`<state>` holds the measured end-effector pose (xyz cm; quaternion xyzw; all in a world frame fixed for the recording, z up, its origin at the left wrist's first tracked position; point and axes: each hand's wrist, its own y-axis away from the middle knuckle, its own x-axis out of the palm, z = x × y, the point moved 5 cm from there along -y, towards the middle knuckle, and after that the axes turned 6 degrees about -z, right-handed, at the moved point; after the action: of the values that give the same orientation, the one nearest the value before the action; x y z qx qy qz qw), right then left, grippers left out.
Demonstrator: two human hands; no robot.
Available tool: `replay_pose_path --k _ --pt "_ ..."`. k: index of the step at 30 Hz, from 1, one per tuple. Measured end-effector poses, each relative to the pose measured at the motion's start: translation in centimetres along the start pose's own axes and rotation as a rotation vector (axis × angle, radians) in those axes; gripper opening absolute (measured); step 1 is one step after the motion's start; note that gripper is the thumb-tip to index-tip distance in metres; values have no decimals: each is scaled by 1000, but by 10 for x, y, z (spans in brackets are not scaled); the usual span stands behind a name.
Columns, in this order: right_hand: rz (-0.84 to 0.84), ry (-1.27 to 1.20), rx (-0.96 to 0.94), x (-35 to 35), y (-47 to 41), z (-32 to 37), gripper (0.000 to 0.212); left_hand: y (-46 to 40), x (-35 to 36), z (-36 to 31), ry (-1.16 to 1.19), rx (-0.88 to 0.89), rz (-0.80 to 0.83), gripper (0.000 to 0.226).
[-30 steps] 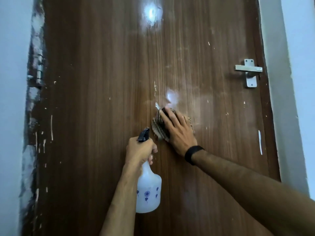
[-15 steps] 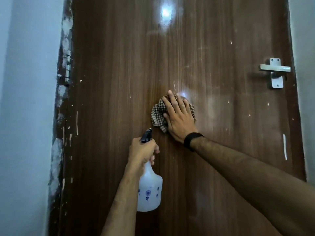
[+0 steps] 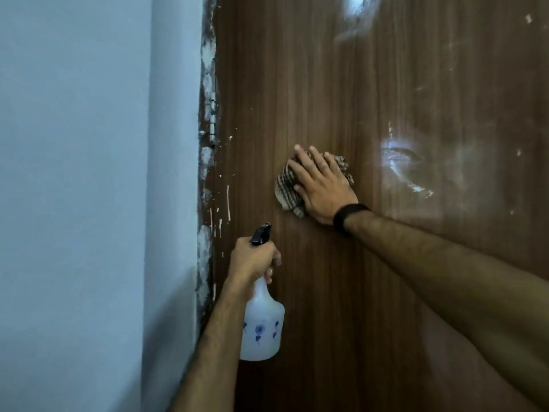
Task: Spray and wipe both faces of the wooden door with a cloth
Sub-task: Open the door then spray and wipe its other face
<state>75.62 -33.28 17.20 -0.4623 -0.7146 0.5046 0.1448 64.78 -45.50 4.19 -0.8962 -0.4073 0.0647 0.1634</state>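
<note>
Your right hand (image 3: 322, 190) lies flat with its fingers spread, pressing the checked cloth (image 3: 286, 191) against the wooden door (image 3: 326, 84); nothing is pinched, the palm does the holding. Keep that flat pressure even from the heel of the hand to the fingertips, so the cloth drags with the hand and does not bunch out at the lower left, where a fold already sticks past your palm. Your left hand (image 3: 252, 258) has a full grip round the neck of the spray bottle (image 3: 261, 325), with the black nozzle (image 3: 261, 233) pointing up towards the door just below the cloth. Keep that bottle low and off the surface while you wipe.

The cloth sits left of the door's middle, near the chipped, paint-flecked door edge (image 3: 208, 162) beside the pale wall (image 3: 89, 173). To the right a wet, shiny smear (image 3: 401, 165) shows on the wood, well apart from the cloth. It looks worth working in overlapping strokes along the grain, carrying the cloth to the edge and then across that smear.
</note>
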Motion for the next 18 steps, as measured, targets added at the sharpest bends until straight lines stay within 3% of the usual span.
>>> replay_pose_path --k 4,9,12,14,18 --pt "-59 -11 36 14 -8 38 61 -5 -44 20 -21 -54 -92 14" --pt "29 -32 -480 61 60 138 65 -10 -94 40 -71 -85 -212 16" --pt "117 -36 -600 72 73 167 60 -9 -111 48 -98 -97 -246 14" --pt "95 -25 -551 63 46 165 58 -10 -118 55 -118 -109 -253 15" --pt "-14 -57 -195 41 -26 142 56 -15 -122 71 -128 -137 -280 15"
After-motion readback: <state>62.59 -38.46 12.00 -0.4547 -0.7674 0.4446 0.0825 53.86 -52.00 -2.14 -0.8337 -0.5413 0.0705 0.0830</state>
